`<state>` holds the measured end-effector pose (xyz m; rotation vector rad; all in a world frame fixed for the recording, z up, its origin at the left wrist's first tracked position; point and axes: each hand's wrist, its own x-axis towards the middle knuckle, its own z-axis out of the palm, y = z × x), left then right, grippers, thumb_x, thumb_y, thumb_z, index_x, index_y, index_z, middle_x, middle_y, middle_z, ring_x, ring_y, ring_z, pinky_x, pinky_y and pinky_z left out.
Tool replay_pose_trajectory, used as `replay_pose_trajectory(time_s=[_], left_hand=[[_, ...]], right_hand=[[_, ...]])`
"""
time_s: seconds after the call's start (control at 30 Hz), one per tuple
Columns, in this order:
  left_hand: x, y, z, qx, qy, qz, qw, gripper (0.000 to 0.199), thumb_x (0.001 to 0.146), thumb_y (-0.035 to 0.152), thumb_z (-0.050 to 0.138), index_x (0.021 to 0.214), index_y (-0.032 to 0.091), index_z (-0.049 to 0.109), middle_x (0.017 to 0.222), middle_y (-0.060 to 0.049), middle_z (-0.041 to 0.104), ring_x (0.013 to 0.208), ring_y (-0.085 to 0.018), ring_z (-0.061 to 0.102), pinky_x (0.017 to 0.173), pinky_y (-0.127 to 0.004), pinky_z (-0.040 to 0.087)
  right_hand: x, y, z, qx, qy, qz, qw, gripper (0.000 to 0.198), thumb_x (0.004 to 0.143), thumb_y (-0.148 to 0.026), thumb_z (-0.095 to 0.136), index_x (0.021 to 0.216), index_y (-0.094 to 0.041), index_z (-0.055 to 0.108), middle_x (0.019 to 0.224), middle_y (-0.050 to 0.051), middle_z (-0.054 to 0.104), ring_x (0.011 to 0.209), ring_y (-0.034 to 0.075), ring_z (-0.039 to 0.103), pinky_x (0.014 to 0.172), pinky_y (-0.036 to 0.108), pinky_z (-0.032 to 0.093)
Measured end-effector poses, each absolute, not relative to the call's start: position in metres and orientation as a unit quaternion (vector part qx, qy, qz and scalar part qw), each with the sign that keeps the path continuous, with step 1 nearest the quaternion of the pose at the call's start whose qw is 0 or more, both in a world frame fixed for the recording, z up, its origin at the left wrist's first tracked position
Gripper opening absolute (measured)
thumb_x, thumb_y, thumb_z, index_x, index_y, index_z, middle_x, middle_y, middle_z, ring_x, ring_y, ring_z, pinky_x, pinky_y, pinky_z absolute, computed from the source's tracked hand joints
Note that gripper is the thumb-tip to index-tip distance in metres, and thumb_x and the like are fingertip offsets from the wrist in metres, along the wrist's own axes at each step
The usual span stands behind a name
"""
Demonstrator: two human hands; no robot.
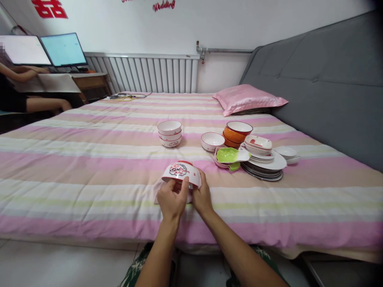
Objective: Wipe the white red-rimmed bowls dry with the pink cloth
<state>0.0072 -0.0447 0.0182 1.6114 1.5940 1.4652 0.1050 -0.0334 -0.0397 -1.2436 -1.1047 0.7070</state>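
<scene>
A white bowl with a red foot and a dark and red blossom print is tipped over, its base up and its opening toward me. My left hand is closed at the near rim, thumb raised against it and fingers partly hidden underneath. From the right side my right hand grips the bowl's edge. A pale pink cloth shows below the bowl and by the left hand; how much of it is inside the bowl is hidden. Beyond stands a stack of matching bowls.
To the right are a single white bowl, orange bowls, leaf-shaped green dishes, stacked plates and small white dishes. A pink pillow lies by the grey headboard. Another person's arm is at a desk, left.
</scene>
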Motion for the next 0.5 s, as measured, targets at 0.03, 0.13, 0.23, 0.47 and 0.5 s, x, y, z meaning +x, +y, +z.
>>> replay_pose_trajectory(time_s=[0.03, 0.13, 0.23, 0.47, 0.5], left_hand=[[0.008, -0.043, 0.018, 0.563, 0.572, 0.531, 0.272, 0.027, 0.072, 0.044, 0.067, 0.069, 0.017, 0.067, 0.065, -0.006, 0.067, 0.067, -0.020, 0.061, 0.064, -0.028, 0.042], [0.012, -0.036, 0.017, 0.444, 0.517, 0.582, 0.444, 0.038, 0.070, 0.047, 0.070, 0.092, 0.015, 0.069, 0.087, -0.009, 0.072, 0.082, -0.022, 0.066, 0.070, -0.028, 0.047], [0.015, -0.032, 0.021, 0.323, 0.428, 0.641, 0.550, 0.039, 0.071, 0.041, 0.072, 0.099, 0.015, 0.066, 0.097, -0.008, 0.071, 0.085, -0.019, 0.067, 0.075, -0.028, 0.050], [-0.001, -0.032, 0.035, 0.247, 0.335, 0.649, 0.637, 0.028, 0.066, 0.024, 0.078, 0.089, 0.012, 0.069, 0.087, -0.005, 0.072, 0.074, -0.013, 0.066, 0.068, -0.021, 0.053], [-0.005, -0.032, 0.036, 0.249, 0.331, 0.646, 0.641, 0.027, 0.066, 0.023, 0.077, 0.090, 0.013, 0.069, 0.088, -0.005, 0.072, 0.074, -0.012, 0.066, 0.068, -0.020, 0.053]], right_hand=[[0.105, -0.034, -0.038, -0.544, -0.486, 0.305, 0.612, 0.054, 0.079, -0.020, 0.053, 0.132, -0.028, 0.044, 0.123, 0.004, 0.061, 0.109, 0.023, 0.058, 0.093, 0.040, 0.048], [0.104, -0.037, -0.035, -0.540, -0.507, 0.303, 0.600, 0.058, 0.079, -0.019, 0.052, 0.135, -0.026, 0.040, 0.131, 0.006, 0.056, 0.116, 0.025, 0.055, 0.097, 0.043, 0.046], [0.103, -0.039, -0.034, -0.501, -0.542, 0.292, 0.608, 0.061, 0.080, -0.017, 0.049, 0.139, -0.024, 0.034, 0.141, 0.007, 0.047, 0.128, 0.024, 0.046, 0.106, 0.044, 0.039], [0.105, -0.045, -0.035, -0.443, -0.588, 0.331, 0.590, 0.076, 0.078, -0.014, 0.052, 0.146, -0.027, 0.022, 0.155, 0.002, 0.025, 0.142, 0.022, 0.023, 0.117, 0.047, 0.021], [0.105, -0.046, -0.034, -0.427, -0.586, 0.350, 0.594, 0.079, 0.075, -0.012, 0.052, 0.146, -0.028, 0.022, 0.155, 0.001, 0.025, 0.142, 0.022, 0.024, 0.117, 0.047, 0.022]])
